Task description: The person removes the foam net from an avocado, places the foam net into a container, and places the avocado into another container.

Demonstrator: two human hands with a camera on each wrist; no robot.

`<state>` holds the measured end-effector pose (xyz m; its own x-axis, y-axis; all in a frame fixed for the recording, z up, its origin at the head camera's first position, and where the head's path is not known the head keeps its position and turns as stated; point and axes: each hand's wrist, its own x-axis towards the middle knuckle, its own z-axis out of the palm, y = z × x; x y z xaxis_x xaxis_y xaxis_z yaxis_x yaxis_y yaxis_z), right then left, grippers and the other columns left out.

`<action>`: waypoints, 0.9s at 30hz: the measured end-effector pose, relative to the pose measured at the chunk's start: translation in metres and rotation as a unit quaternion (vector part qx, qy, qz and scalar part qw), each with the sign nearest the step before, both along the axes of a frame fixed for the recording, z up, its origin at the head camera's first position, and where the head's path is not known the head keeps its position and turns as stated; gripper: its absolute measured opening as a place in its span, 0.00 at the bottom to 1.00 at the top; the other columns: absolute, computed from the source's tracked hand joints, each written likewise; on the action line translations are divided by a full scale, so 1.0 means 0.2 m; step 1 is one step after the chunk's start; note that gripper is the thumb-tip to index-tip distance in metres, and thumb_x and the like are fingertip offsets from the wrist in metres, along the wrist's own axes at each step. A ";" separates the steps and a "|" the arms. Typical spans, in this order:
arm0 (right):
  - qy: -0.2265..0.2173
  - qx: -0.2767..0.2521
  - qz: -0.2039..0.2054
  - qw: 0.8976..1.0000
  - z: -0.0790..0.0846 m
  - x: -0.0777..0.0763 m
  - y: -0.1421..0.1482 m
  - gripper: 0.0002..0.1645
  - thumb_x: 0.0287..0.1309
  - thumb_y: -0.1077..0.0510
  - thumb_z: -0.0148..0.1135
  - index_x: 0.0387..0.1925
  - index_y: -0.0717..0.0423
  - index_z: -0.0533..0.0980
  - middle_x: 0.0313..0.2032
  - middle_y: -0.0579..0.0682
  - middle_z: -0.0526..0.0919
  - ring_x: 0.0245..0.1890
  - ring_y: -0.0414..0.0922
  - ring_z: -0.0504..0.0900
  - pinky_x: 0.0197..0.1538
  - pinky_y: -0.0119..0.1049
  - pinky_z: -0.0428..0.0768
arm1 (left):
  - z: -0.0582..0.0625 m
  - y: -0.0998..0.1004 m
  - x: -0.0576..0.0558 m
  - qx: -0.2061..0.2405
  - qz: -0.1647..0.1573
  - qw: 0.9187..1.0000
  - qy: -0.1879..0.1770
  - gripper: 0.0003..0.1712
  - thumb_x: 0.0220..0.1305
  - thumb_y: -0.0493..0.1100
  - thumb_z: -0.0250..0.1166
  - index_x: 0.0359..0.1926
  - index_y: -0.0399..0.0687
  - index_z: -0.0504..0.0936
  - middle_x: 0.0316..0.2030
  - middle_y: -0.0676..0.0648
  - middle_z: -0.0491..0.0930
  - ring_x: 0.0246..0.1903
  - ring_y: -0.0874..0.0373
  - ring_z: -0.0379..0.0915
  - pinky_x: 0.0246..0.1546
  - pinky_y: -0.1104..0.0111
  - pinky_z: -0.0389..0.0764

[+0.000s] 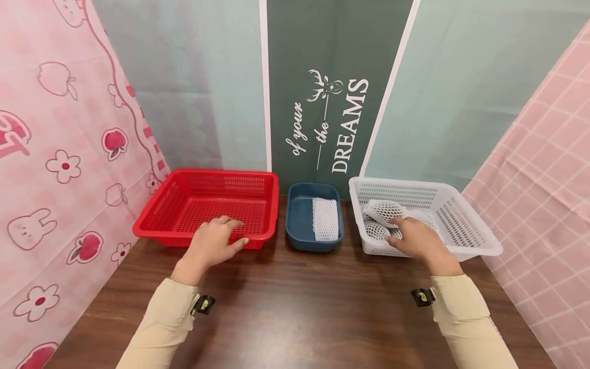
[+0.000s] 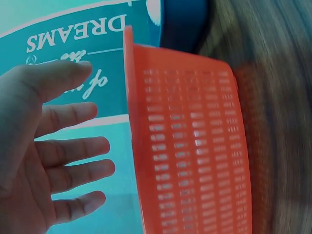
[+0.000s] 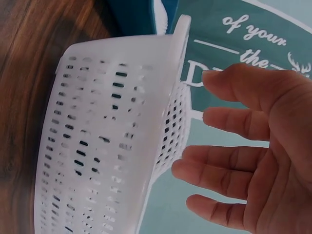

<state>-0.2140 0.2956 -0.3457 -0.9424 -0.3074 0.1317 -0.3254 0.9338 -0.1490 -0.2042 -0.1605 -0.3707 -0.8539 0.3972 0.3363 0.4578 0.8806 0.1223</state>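
Observation:
My left hand (image 1: 212, 243) hovers over the near rim of a red plastic basket (image 1: 272, 205), fingers spread and relaxed with nothing in them. At the right, a white plastic basket (image 1: 463, 225) contains several things in white foam netting, such as a netted bundle (image 1: 384, 211) at its left end. Above that basket's near side is my right hand (image 1: 417, 238), its fingers loosely bent. The right wrist view shows a gap between those fingertips and the netting (image 3: 171, 129). Between the baskets, a blue bin (image 1: 300, 215) has a white foam net sleeve (image 1: 325, 220) lying in its right half.
All three containers stand side by side at the back of a brown wooden table (image 1: 295, 307). Behind them hangs a green cloth (image 1: 295, 51) with lettering. Pink patterned cloths (image 1: 60, 205) close off the left and right sides.

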 end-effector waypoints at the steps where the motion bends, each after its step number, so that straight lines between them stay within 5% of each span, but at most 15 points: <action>1: -0.004 0.001 -0.004 1.000 0.00 -0.01 0.01 0.29 0.49 0.55 0.65 0.51 0.68 0.72 0.39 0.66 0.78 0.40 0.63 0.77 0.41 0.57 0.72 | 0.00 0.01 0.00 0.001 -0.003 1.000 0.001 0.25 0.52 0.53 0.67 0.47 0.42 0.81 0.42 0.41 0.78 0.39 0.45 0.75 0.35 0.50 0.75; 15: -0.056 -0.004 -0.035 0.998 -0.01 -0.10 0.03 0.36 0.54 0.54 0.63 0.59 0.70 0.65 0.52 0.75 0.66 0.49 0.69 0.69 0.45 0.62 0.69 | 0.02 0.17 0.05 0.010 -0.038 0.999 0.010 0.26 0.49 0.52 0.70 0.48 0.45 0.81 0.43 0.43 0.77 0.41 0.48 0.74 0.38 0.53 0.74; 27: -0.054 -0.025 -0.025 0.998 -0.04 -0.19 0.08 0.41 0.52 0.55 0.62 0.61 0.74 0.59 0.53 0.79 0.65 0.53 0.70 0.64 0.53 0.61 0.64 | 0.02 0.28 0.06 0.006 -0.056 0.998 0.006 0.24 0.50 0.52 0.69 0.48 0.46 0.81 0.44 0.44 0.77 0.42 0.50 0.73 0.39 0.56 0.73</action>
<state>-0.2520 0.3121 -0.3537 -0.9659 -0.2555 0.0420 -0.2582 0.9389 -0.2276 -0.1913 -0.1035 -0.3665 -0.7997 0.4863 0.3521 0.5555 0.8218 0.1267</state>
